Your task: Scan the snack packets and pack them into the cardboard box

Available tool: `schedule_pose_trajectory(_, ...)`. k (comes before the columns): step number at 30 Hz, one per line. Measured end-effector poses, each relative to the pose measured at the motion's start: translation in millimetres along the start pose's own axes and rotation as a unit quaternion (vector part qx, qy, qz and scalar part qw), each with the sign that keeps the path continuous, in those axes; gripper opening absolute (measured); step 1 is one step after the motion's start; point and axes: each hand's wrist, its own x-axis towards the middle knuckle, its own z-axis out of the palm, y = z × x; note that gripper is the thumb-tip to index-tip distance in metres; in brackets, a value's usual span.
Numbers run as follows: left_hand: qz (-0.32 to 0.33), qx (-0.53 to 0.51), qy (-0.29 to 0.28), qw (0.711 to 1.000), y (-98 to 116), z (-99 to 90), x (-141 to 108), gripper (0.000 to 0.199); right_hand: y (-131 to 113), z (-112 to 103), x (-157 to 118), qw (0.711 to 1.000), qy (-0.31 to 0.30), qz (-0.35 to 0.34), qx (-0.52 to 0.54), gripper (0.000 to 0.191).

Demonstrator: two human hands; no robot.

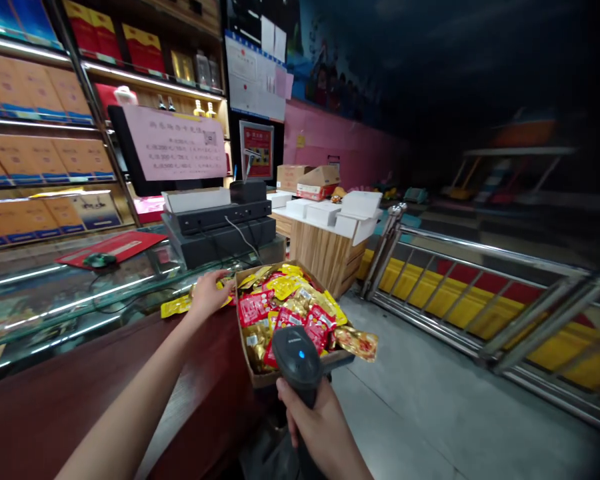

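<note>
A cardboard box [246, 360] full of red, yellow and gold snack packets [286, 287] stands at the edge of the dark red counter [200, 373]. My right hand [313, 420] is wrapped round the handle of a black barcode scanner [296, 353] with a blue light, held over the box's near side. Left of the box, my left hand [213, 293] reaches over yellow packets [176, 307] on the counter; its fingertips are near the box's rim, and what they hold, if anything, is too small to tell. One gold packet [359, 343] sticks out over the box's right edge.
Behind the box are black machines [220, 223] and a monitor carrying a pink sign [177, 143]. A red sheet [113, 248] lies on the glass counter [10, 293]. White boxes [323, 212] top a wooden cabinet [315, 250]. A metal railing [460, 250] runs along the right.
</note>
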Motion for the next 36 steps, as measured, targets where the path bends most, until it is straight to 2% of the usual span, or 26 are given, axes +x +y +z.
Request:
schedule_pose_trajectory(4,-0.067,0.085,0.007,0.994,-74.5,-16.5,-3.4,0.044,-5.7,23.7,2.0,0.998,-0.063,0.013,-0.021,0.063)
schedule_pose_trajectory(7,-0.087,0.192,-0.036,0.977,-118.8,-18.0,-7.3,0.045,-7.9,34.6,3.7,0.996,-0.079,0.027,-0.029,0.061)
schedule_pose_trajectory(10,-0.084,0.263,-0.101,0.956,-146.7,-12.4,-12.4,0.050,-7.1,40.4,5.3,0.995,-0.083,0.036,-0.029,0.057)
schedule_pose_trajectory(14,-0.101,0.277,-0.131,0.947,-162.2,-8.6,-14.5,0.062,-5.6,44.2,6.4,0.995,-0.083,0.041,-0.021,0.053)
schedule_pose_trajectory(18,-0.149,0.289,-0.146,0.934,-164.5,-16.3,-12.8,0.076,-6.2,47.1,2.9,0.994,-0.088,0.046,-0.039,0.052)
schedule_pose_trajectory(20,-0.166,0.256,-0.163,0.938,-164.3,-21.6,-15.7,0.080,-5.1,48.1,-0.1,0.994,-0.093,0.040,-0.047,0.050)
schedule_pose_trajectory(25,-0.159,0.157,-0.190,0.956,-157.4,-33.3,-38.2,0.060,-1.9,47.1,-8.4,0.994,-0.100,0.023,-0.045,0.048)
schedule_pose_trajectory(29,-0.157,0.091,-0.197,0.963,-137.0,-42.5,-62.4,0.049,-6.0,42.4,-17.8,0.994,-0.100,0.005,-0.048,0.044)
schedule_pose_trajectory(31,-0.157,0.014,-0.198,0.967,-120.8,-45.7,-75.9,0.051,-9.0,38.8,-23.7,0.994,-0.096,-0.007,-0.052,0.042)
schedule_pose_trajectory(33,-0.165,-0.126,-0.192,0.959,-100.5,-47.1,-90.0,0.058,-11.3,34.1,-29.8,0.994,-0.088,-0.023,-0.057,0.041)
schedule_pose_trajectory(36,-0.167,-0.354,-0.155,0.907,-62.2,-46.9,-109.1,0.067,-12.7,25.4,-37.9,0.995,-0.078,-0.033,-0.059,0.042)
